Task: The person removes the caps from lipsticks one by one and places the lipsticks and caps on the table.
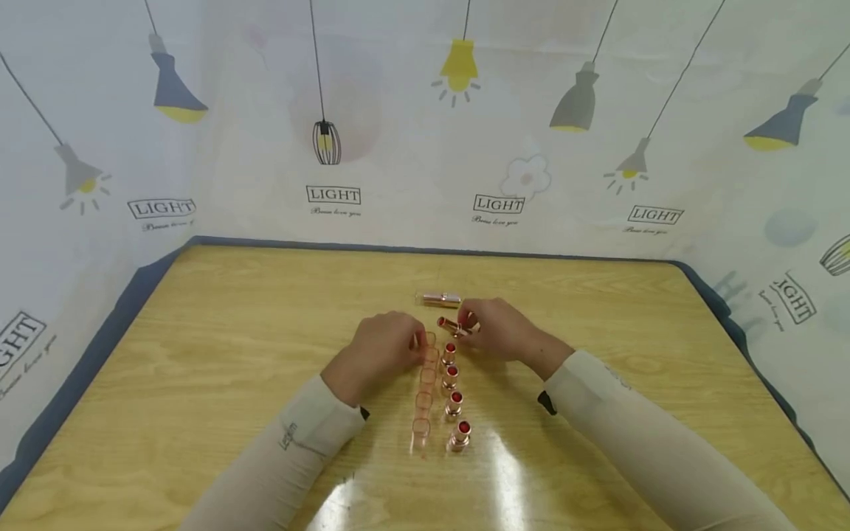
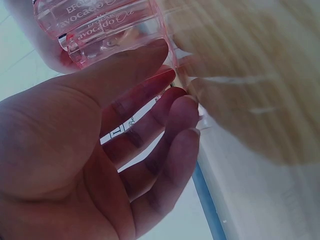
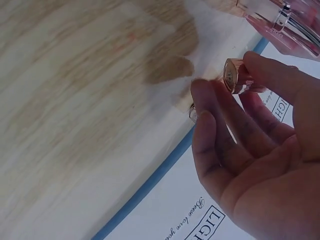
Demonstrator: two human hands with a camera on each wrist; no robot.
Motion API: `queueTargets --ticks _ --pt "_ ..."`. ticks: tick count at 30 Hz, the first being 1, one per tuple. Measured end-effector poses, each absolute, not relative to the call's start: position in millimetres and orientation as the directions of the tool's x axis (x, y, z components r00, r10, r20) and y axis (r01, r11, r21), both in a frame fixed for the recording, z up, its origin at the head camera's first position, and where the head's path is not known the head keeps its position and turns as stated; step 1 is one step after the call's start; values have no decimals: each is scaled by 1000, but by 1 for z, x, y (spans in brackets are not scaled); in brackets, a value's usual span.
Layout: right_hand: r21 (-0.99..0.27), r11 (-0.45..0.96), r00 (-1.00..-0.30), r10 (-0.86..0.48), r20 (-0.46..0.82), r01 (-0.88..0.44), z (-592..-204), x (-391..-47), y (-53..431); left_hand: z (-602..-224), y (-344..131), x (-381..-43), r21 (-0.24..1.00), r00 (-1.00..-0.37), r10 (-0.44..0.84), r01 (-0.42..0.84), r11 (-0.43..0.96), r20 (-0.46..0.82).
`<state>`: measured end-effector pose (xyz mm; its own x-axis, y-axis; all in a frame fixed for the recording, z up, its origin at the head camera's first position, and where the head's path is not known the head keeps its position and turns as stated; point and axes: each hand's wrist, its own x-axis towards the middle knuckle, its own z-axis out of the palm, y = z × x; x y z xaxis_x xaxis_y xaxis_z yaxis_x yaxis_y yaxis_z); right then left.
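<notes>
My right hand (image 1: 501,328) pinches a lipstick (image 1: 448,324) by its rose-gold base between thumb and fingers. The tube is tilted, its red end pointing left; the right wrist view shows the round bottom of the base (image 3: 231,76). My left hand (image 1: 385,343) is at the far end of a row of clear pinkish caps (image 1: 423,400), thumb and forefinger pinching the farthest cap (image 2: 120,47). Lettering reads "avocado" on the caps in the left wrist view. Beside the caps several uncapped lipsticks (image 1: 454,402) stand upright in a line, red tips up.
Beyond the hands a capped lipstick (image 1: 441,300) lies on its side on the wooden table (image 1: 265,310). A pale cloth printed with lamps (image 1: 412,214) hangs behind the table and at its sides. Light reflects off the front of the tabletop.
</notes>
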<state>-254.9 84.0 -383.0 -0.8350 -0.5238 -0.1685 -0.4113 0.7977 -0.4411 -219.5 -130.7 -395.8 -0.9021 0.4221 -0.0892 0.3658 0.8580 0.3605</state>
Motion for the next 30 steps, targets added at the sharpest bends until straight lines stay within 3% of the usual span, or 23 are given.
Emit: queueTargets --ticks 30 --pt "-527 757 -786 -569 -242 -386 -399 -256 78 -399 -131 -221 357 -901 421 362 861 -100"
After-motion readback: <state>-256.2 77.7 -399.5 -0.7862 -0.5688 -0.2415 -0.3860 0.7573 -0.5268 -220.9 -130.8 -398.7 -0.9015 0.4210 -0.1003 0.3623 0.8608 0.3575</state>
